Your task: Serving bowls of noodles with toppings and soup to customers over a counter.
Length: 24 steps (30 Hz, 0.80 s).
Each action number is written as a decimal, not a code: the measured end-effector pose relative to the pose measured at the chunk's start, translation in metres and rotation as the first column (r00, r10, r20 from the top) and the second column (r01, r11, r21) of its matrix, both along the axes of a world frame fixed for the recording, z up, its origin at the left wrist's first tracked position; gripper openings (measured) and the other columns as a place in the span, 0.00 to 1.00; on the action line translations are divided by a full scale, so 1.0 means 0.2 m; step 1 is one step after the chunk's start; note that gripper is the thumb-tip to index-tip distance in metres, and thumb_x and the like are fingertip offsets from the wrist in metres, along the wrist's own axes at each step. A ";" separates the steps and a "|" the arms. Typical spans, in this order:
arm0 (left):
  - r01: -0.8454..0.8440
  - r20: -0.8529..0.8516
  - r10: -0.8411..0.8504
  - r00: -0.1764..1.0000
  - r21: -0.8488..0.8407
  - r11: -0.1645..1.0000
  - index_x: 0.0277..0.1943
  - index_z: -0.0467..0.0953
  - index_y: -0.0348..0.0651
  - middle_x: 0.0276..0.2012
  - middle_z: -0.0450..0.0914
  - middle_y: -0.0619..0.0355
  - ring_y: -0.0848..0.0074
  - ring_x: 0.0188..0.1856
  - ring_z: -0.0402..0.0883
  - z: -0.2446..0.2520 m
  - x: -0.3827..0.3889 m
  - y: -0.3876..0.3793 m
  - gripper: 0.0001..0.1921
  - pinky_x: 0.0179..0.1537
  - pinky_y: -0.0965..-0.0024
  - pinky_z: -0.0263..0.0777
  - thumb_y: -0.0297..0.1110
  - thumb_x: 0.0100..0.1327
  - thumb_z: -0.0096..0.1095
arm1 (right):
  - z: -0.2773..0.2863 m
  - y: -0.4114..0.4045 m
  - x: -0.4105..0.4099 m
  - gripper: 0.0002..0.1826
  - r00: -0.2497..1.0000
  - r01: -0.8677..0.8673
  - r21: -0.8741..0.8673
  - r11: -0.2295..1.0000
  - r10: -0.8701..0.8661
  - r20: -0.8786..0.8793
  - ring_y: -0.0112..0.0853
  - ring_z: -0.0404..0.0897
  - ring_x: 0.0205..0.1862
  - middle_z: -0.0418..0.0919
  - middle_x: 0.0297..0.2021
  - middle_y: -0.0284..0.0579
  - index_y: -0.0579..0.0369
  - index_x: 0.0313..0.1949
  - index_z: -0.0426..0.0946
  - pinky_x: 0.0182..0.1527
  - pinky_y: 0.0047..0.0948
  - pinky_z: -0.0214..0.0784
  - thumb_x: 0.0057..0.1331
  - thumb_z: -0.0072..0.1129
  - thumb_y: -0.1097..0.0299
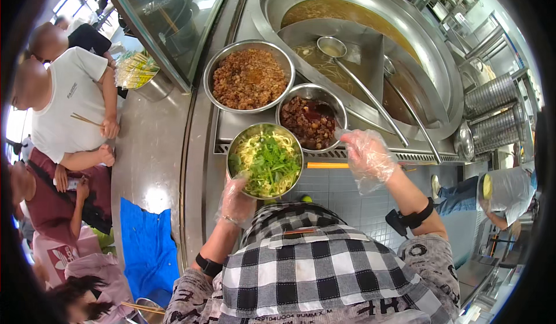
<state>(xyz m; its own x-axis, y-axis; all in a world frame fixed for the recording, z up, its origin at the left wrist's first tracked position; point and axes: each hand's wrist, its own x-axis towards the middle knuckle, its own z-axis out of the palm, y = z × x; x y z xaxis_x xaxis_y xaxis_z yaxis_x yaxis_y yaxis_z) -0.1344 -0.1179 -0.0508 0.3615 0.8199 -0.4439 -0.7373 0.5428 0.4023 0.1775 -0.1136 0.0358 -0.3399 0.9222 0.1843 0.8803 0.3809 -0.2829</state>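
My left hand [238, 198], in a clear plastic glove, holds a metal bowl [265, 125] by its lower left side. In it lie yellow noodles [249, 146] topped with chopped green leaves [274, 159]. My right hand [369, 156], also gloved, is at the lower right rim of a smaller steel bowl [319, 150] of dark diced meat in red oil [299, 119]. Its fingertips are bunched; what they grip is hidden. An orange-yellow stick [328, 165] runs up to this hand, and I cannot tell whether it is held.
A steel bowl [209, 78] of brown mince stands beyond. A large divided vat [451, 85] of broth has two ladles [369, 100] across its edge. Left are a glass screen [173, 28], a counter [152, 150] with a blue cloth [147, 245], and several people. Another worker [499, 193] stands right.
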 end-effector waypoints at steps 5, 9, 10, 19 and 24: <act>-0.027 -0.019 0.028 0.999 0.021 0.999 0.60 0.54 0.45 0.53 0.66 0.52 0.64 0.53 0.69 -0.05 0.00 -0.02 0.29 0.52 0.58 0.68 0.25 0.54 0.52 | -0.10 0.02 0.00 0.11 0.233 0.203 -0.557 0.805 -0.592 -0.771 0.21 0.73 0.21 0.75 0.23 0.43 0.59 0.36 0.72 0.22 0.19 0.65 0.64 0.46 0.63; -0.025 -0.020 0.025 0.999 0.038 0.999 0.61 0.52 0.48 0.55 0.65 0.53 0.65 0.54 0.68 0.01 0.00 -0.01 0.30 0.52 0.59 0.68 0.26 0.55 0.52 | -0.09 0.02 0.10 0.12 0.016 0.251 -0.547 0.799 -0.568 -0.823 0.24 0.74 0.20 0.76 0.23 0.45 0.61 0.35 0.72 0.21 0.20 0.66 0.63 0.46 0.64; -0.024 -0.020 0.025 0.999 0.040 0.999 0.61 0.52 0.48 0.55 0.65 0.53 0.65 0.54 0.68 0.04 0.01 -0.01 0.30 0.52 0.59 0.68 0.26 0.55 0.52 | -0.07 0.02 0.12 0.12 0.015 0.252 -0.546 0.799 -0.567 -0.823 0.24 0.74 0.20 0.76 0.23 0.45 0.61 0.35 0.72 0.21 0.20 0.66 0.63 0.46 0.64; -0.070 -0.134 0.096 0.986 0.186 0.980 0.57 0.59 0.36 0.53 0.68 0.51 0.61 0.53 0.69 0.24 0.15 0.10 0.28 0.52 0.54 0.67 0.33 0.54 0.55 | 0.19 0.06 0.18 0.13 0.098 0.253 -0.479 0.841 -0.514 -0.852 0.25 0.74 0.21 0.76 0.24 0.47 0.61 0.36 0.71 0.23 0.21 0.67 0.61 0.49 0.62; -0.032 -0.154 0.067 0.986 0.219 0.975 0.63 0.44 0.53 0.57 0.59 0.53 0.58 0.55 0.67 0.30 0.27 0.16 0.34 0.44 0.45 0.71 0.29 0.56 0.52 | 0.47 0.03 0.09 0.14 0.112 0.155 -0.398 0.904 -0.416 -0.902 0.25 0.74 0.21 0.76 0.24 0.47 0.61 0.36 0.71 0.23 0.20 0.67 0.61 0.49 0.61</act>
<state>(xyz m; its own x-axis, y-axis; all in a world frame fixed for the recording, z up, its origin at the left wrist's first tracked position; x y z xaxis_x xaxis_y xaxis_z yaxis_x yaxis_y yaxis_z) -0.0813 -0.0863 0.0102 0.2573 0.9174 -0.3036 -0.6777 0.3952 0.6201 0.1957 -0.1067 0.1293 0.2856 0.9579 -0.0296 -0.1200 0.0051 -0.9928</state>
